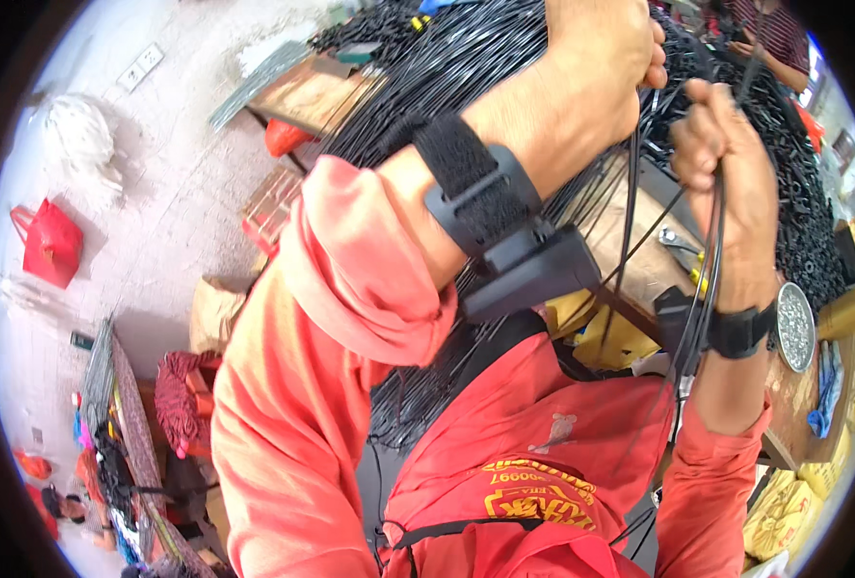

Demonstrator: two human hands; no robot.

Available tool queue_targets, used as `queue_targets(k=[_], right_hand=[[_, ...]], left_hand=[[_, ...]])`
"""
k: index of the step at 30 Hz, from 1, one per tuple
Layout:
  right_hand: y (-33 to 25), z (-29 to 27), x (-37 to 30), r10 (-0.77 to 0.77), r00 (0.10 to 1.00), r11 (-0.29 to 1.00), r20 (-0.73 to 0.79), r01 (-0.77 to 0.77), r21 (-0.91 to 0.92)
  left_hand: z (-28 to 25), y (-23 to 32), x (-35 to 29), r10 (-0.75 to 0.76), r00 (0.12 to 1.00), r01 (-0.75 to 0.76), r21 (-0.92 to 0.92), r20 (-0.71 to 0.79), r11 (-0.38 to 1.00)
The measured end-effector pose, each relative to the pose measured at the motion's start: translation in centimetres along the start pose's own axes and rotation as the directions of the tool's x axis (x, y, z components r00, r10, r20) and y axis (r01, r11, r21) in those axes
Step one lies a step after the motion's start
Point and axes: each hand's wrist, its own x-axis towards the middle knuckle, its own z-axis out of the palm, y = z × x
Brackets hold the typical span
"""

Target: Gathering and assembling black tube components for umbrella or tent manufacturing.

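Above the wooden worktop [663,267], the right hand [724,154] is clamped on thin black strands [712,260]; the left hand [605,43] is curled closed, its contents hidden.

Workshop interior: pale, scuffed wall [177,135] brightly lit at left; white wall plate [141,65] fixed high; bulky white bag [82,140] and red bag [53,246] hanging lower; wooden table [297,96] standing near wall; wooden worktop [786,409] at right, yellow sacks [784,515] below; assorted cloths [182,395] bunched along wall, lower left.
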Motion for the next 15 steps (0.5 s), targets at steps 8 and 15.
queue_targets(k=[8,15], right_hand=[[0.0,4.0,-5.4,-0.085,0.988,0.974,-0.127,0.056,-0.218],[0.7,1.6,-4.8,-0.113,0.994,0.914,-0.005,0.102,-0.393]], left_hand=[[2.3,-1.9,-2.7,0.067,0.997,-0.069,-0.050,-0.037,0.996],[1.2,-4.1,-2.9,0.130,0.991,-0.130,0.034,0.014,0.991]])
